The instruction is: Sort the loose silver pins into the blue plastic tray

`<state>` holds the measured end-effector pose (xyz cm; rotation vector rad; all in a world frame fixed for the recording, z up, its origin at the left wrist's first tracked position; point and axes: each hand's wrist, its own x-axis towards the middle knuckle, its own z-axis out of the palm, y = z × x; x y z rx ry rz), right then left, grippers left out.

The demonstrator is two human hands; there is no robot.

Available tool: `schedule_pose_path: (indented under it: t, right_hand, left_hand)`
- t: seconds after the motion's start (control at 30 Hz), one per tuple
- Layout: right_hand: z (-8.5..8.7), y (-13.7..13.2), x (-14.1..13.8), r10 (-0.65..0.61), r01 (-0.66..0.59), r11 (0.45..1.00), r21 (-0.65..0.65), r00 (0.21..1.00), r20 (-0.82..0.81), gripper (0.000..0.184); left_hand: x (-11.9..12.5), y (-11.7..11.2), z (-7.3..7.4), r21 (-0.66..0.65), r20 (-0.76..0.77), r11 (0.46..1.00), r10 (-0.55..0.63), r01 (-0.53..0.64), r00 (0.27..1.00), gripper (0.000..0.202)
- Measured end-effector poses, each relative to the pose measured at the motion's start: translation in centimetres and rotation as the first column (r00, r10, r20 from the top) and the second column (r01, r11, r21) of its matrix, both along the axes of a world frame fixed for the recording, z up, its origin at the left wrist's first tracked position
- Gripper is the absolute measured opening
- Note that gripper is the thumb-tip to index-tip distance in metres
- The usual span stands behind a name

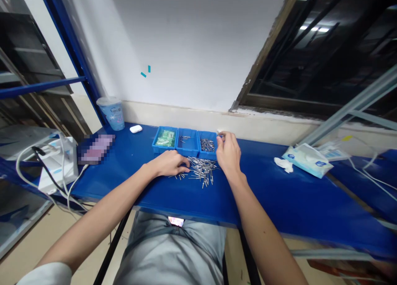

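Note:
Several small metal pins (201, 169) lie in a loose pile on the blue table (279, 194). My left hand (172, 163) rests palm down at the pile's left edge, fingers curled onto the pins. My right hand (228, 150) hovers at the right end of a row of three blue bins, fingers pinched on something I cannot make out. The right bin (207, 146) holds metal pins, the middle bin (187, 141) holds a few, and the left bin (165, 138) holds green parts.
A blue paper cup (111, 112) and a white earbud case (135, 129) stand at the back left. A white device with cables (57, 163) sits at the left edge. A tissue pack (307, 159) and crumpled tissue (283, 164) lie to the right.

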<state>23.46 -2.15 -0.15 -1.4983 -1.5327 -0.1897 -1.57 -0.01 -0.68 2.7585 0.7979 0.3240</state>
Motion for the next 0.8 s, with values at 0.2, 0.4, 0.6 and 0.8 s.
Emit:
schedule_pose_path:
  t: [0.2,0.4,0.6,0.8]
  right_hand:
    - [-0.1,-0.5,-1.2,0.294,-0.286,0.953,-0.098,0.952,0.085,0.02]
    - [-0.2,-1.0,-1.9,0.478,-0.432,0.869,-0.243,0.859,0.181,0.023]
    - [-0.4,-1.2,-2.4,0.472,-0.402,0.852,-0.335,0.867,0.16,0.027]
    - [-0.2,-1.3,-2.7,0.453,-0.382,0.86,-0.338,0.877,0.16,0.026]
  left_hand:
    - [0.2,0.1,-0.5,0.071,-0.012,0.997,0.017,-0.017,1.0,0.019]
    - [0.6,-0.4,-0.4,0.129,-0.082,0.99,0.065,-0.054,0.994,0.023]
    - [0.6,-0.5,-0.4,0.151,-0.106,0.985,0.101,-0.084,0.989,0.022]
    - [0.8,-0.6,-0.5,0.14,-0.121,0.987,0.093,-0.076,0.988,0.025]
